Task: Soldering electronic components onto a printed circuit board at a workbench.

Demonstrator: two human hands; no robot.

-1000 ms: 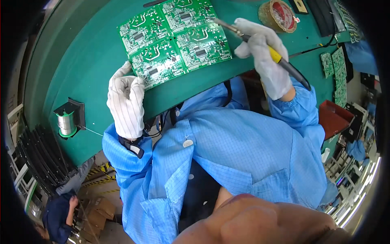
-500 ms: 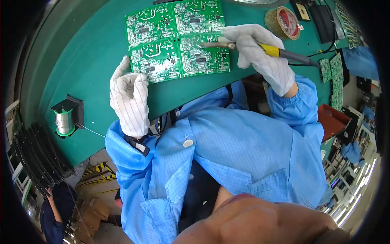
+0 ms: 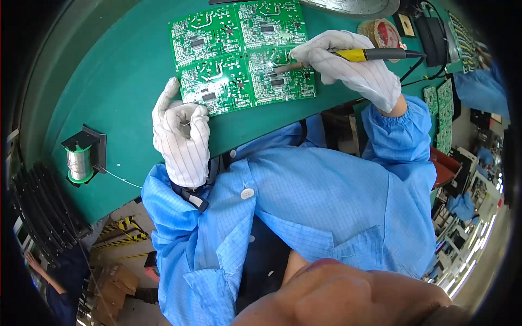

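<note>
The soldering iron tip moves nearer; my right hand grips it, pointing left over the circuit panel; my left hand, half-curled, contents unclear, flanks the near-left corner.

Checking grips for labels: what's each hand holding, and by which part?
Right hand: soldering iron, gripped toward its front, just ahead of the yellow handle section. Left hand: curled beside the circuit-board panel; can't tell whether it holds anything.

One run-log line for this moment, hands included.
Right hand: holds soldering iron | Iron tip: over circuit board panel, contact unclear | Left hand: at panel's near left corner | Solder spool: on bench, left
</note>
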